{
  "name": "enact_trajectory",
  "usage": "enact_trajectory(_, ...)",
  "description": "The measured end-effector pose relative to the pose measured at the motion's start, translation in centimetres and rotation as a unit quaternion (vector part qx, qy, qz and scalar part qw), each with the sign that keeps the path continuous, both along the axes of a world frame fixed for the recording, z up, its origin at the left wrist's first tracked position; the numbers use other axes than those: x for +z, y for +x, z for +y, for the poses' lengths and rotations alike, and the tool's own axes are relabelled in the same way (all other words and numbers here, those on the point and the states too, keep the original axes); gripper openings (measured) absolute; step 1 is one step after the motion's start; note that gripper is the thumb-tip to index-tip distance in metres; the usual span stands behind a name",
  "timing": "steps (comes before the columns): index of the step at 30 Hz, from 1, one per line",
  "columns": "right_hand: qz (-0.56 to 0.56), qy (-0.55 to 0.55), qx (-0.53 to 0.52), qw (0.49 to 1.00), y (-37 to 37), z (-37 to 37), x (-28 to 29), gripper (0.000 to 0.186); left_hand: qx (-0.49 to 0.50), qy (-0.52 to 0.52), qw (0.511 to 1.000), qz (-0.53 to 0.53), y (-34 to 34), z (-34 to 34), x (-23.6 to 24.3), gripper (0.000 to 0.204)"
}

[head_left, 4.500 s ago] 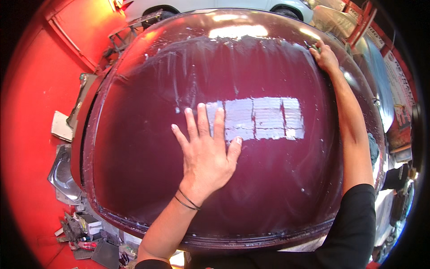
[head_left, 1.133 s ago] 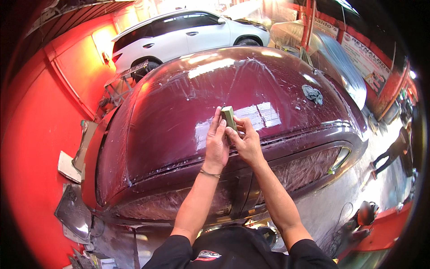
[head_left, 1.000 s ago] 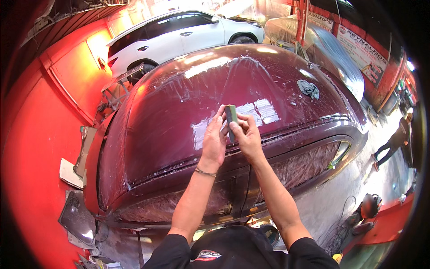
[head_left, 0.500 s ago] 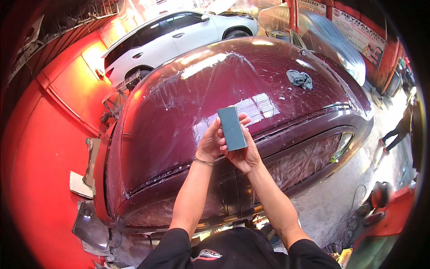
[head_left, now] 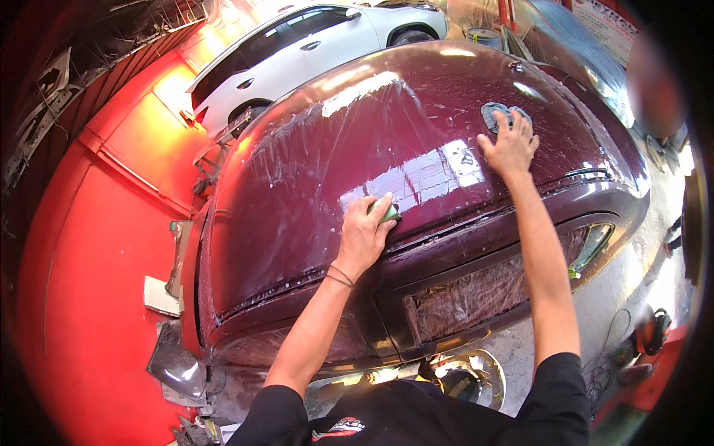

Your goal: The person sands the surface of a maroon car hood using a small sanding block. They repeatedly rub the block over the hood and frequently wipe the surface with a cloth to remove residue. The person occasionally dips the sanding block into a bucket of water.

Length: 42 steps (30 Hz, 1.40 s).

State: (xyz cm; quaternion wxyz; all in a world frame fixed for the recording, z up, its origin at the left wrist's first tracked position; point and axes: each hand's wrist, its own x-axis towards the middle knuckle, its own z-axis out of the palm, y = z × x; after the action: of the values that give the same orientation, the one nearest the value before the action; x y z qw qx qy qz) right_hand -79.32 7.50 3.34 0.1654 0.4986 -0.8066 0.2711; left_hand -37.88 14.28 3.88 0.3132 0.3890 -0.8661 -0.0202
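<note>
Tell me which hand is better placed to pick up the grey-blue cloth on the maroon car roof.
The right hand, most likely: it is spread over part of the cloth, though contact is unclear. The left hand looks worse placed, farther from the cloth and gripping a green block.

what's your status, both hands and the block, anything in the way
Left hand gripping green block at roof. Right hand open at rag, contact unclear. Rag on roof, right of block.
</note>
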Motion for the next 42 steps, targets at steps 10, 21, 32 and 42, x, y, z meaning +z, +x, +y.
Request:
enact_trajectory(10, -0.007, -0.025, 0.007, 1.000, -5.7, -3.7, -3.5, 0.081, 0.056, -0.028, 0.998, 0.005, -6.8, -19.2, 1.1, 0.050)
enact_trajectory(21, -0.036, 0.066, 0.053, 0.996, -3.9, -8.1, -0.7, 0.084, -0.117, -0.011, 0.993, -0.009, -7.8, -2.2, -0.4, 0.055)
enact_trajectory(32, -0.141, -0.052, 0.328, 0.933, 8.6, -17.0, 3.9, 0.027, 0.078, -0.022, 0.994, -0.070, -15.2, -20.5, 1.0, 0.045)
enact_trajectory(42, -0.016, -0.024, 0.220, 0.975, 7.9, -18.2, 2.3, 0.045, 0.030, -0.049, 0.998, -0.035, -13.3, -20.9, -0.2, 0.048)
